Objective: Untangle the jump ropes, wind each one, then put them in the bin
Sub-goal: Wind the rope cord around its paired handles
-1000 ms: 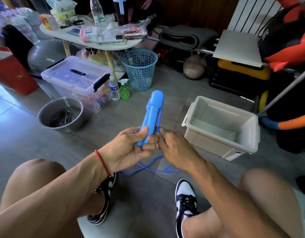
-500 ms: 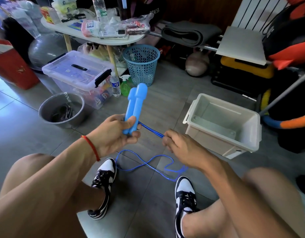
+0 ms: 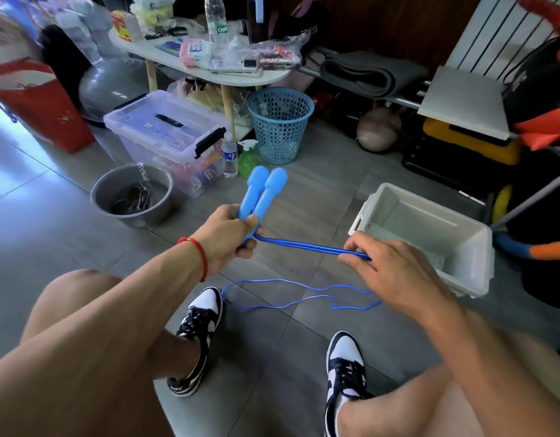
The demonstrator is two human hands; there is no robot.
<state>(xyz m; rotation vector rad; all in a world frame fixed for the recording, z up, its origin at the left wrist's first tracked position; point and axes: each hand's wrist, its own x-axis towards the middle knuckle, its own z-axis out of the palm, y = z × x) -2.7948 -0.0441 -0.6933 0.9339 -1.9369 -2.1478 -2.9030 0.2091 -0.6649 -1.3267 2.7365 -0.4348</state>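
Blue jump rope (image 3: 307, 247): two smooth, knobbed plastic handles (image 3: 261, 197) gripped together in the closed left hand (image 3: 229, 236); thin glossy cord stretched doubled to the right hand (image 3: 382, 266), whose fingers pinch it. The slack lies in loose waves on the tiled floor (image 3: 291, 203), beside the left shoe (image 3: 199, 323). Likely risks: slick cord slipping from the pinch, or the trailing loop snagging the shoe and knotting. The rigid white plastic bin (image 3: 467, 266) stands open, just right of the hands.
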